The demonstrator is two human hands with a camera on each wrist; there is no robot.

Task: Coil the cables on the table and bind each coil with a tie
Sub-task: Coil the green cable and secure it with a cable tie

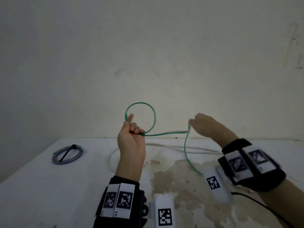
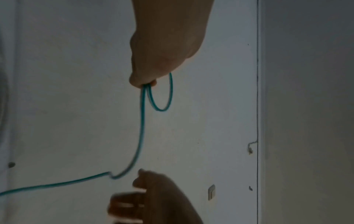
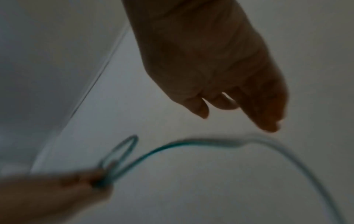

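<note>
Overhead, left hand (image 1: 131,139) gripping green cable (image 1: 166,133) loop

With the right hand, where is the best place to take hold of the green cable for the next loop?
Probably the kinked bend of the green cable, just below the right hand. Come from above with thumb and forefinger: the left hand holds the first loop, and the rest hangs free toward the table.
</note>
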